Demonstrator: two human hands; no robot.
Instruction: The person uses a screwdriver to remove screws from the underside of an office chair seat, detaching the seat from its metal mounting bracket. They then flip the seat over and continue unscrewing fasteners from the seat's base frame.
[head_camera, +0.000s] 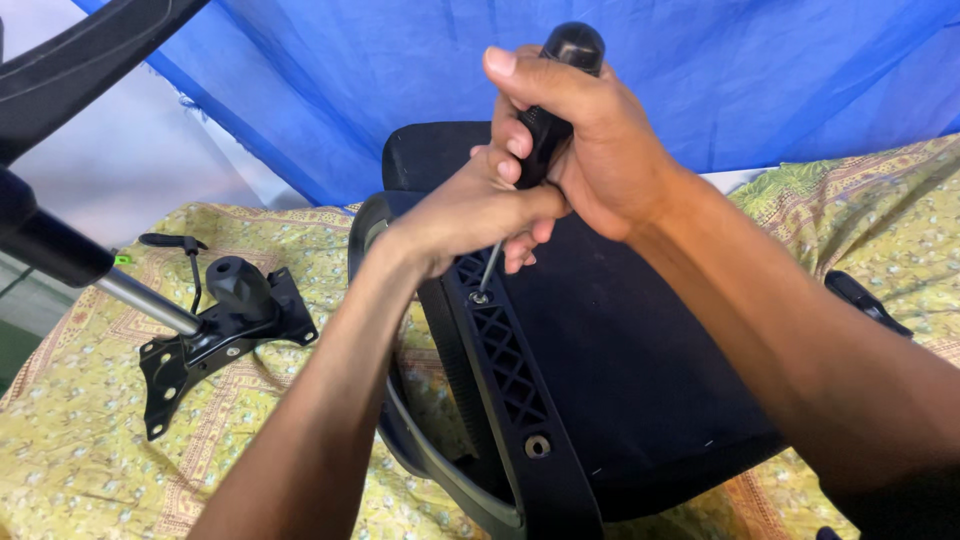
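Yellow patterned cloth (90, 440) covers the work surface, and at its left lies a black metal chair-tilt mechanism plate (215, 335) with a silver gas-lift cylinder (150, 303) still seated in it, running up to a black chair base arm at the top left corner. The plate lies flat and well apart from the hands, out of the way.

Nearer the middle, a black upholstered office chair seat (640, 380) rests upside down on the cloth, so its underside faces up. Along its left edge runs a black plastic armrest bracket with a lattice pattern (505, 360), laid against the seat bottom. One silver screw (481, 297) sits at the upper end of the bracket; a second bolt head (537, 445) shows lower down.

The left hand (470, 215) is closed around the lower part of a black-handled screwdriver with a thin steel shaft (545, 130), apparently steadying the shaft just above the bracket. The right hand (590, 140) is clenched around the handle higher up, thumb across the top, a grip that looks suited to pressing down and turning. The tip stands in the upper screw, tilted a little toward the person.

Behind, a blue fabric sheet (400, 80) hangs as a backdrop. At the right edge, another black plastic part (865, 300) lies on the cloth, partly hidden by the right forearm.
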